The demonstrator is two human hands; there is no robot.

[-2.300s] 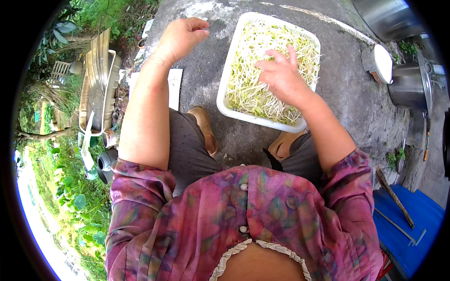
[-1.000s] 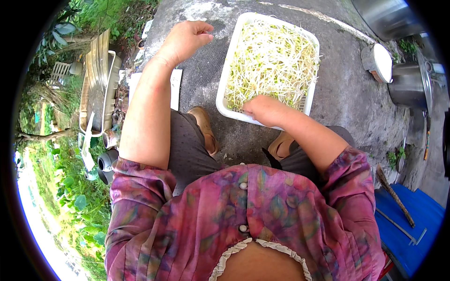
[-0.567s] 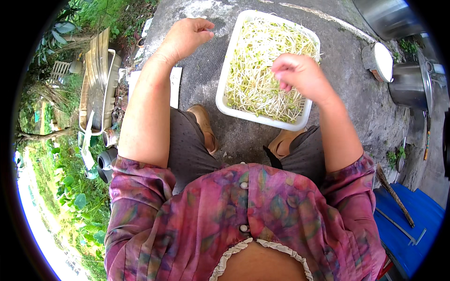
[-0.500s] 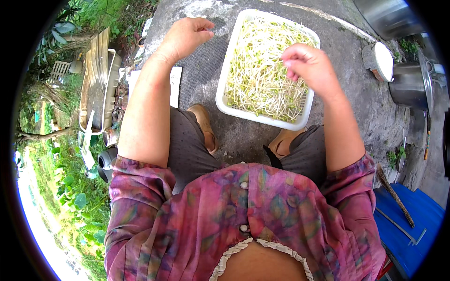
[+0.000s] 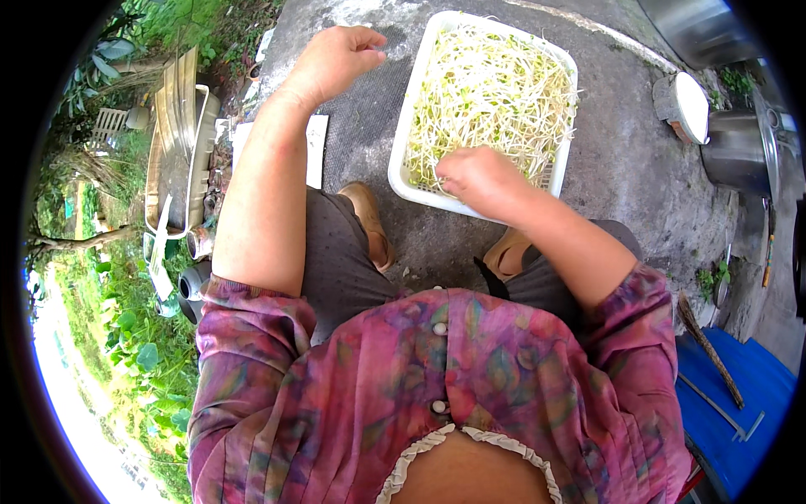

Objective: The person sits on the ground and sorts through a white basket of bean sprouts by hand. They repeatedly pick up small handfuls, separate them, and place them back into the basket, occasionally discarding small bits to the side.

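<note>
A white plastic basket (image 5: 401,126) stands on the ground before my feet, heaped with pale bean sprouts (image 5: 495,92) that have yellow-green heads. At the near side of the heap, my right hand (image 5: 487,181) is closed, its fingertips pinched on sprouts close to the basket's near rim. To the left of the basket, my left hand (image 5: 336,63) hovers over the dark ground, apart from the rim. Its fingers are curled in toward the thumb, and whatever they may hold is hidden.
Left of me are a long pale trough (image 5: 201,155) with planks and a white sheet (image 5: 316,151). At the right stand a white-topped bucket (image 5: 688,107) and metal pots (image 5: 730,155). A stick (image 5: 709,353) lies on a blue sheet (image 5: 764,378). My sandalled feet flank the basket's near side.
My right hand has moved left and nearer, from over the right side of the sprouts down to their near edge. My left hand has barely moved.
</note>
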